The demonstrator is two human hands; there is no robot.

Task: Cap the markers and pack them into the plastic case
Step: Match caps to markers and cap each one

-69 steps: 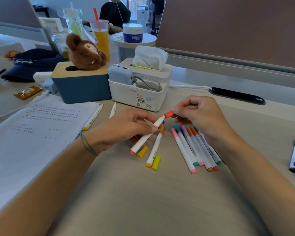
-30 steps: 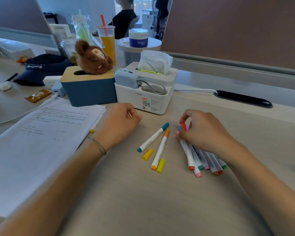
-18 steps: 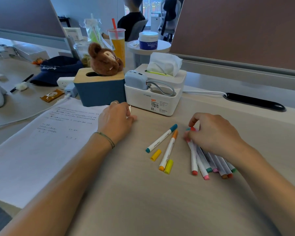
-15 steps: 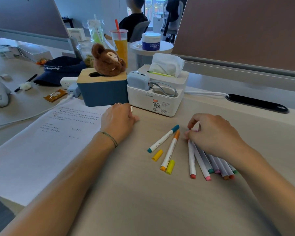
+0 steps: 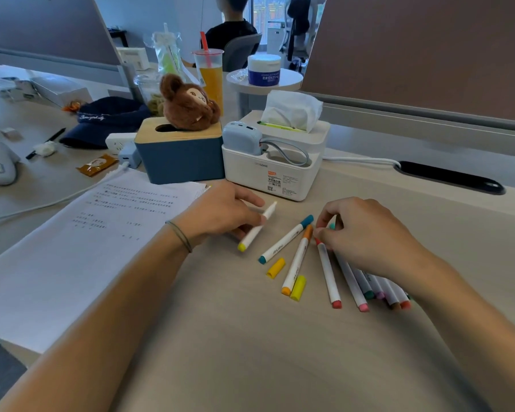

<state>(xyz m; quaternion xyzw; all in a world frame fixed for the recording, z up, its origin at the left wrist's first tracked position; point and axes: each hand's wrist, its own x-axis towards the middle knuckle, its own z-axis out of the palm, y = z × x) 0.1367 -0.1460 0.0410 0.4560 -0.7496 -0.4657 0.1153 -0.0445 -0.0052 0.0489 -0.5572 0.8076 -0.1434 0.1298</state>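
My left hand (image 5: 223, 214) grips an uncapped yellow-ended marker (image 5: 254, 230) just above the desk. Beside it lie a capped teal marker (image 5: 284, 240) and an orange marker (image 5: 298, 260). Two loose caps rest there too, a darker yellow cap (image 5: 275, 268) and a lime-yellow cap (image 5: 298, 288). My right hand (image 5: 366, 236) rests, fingers curled, on the top of a row of several capped markers (image 5: 366, 288); the red marker (image 5: 327, 272) is leftmost. No plastic case is in view.
A sheet of printed paper (image 5: 81, 242) lies to the left. Behind the markers stand a blue tissue box (image 5: 179, 156) with a plush toy and a white organiser (image 5: 275, 162). A cable slot (image 5: 449, 176) sits at back right.
My left hand has picked up the yellow-ended marker near the paper's edge and brought it toward the other markers. My right hand has set the red marker into the row and stays there.
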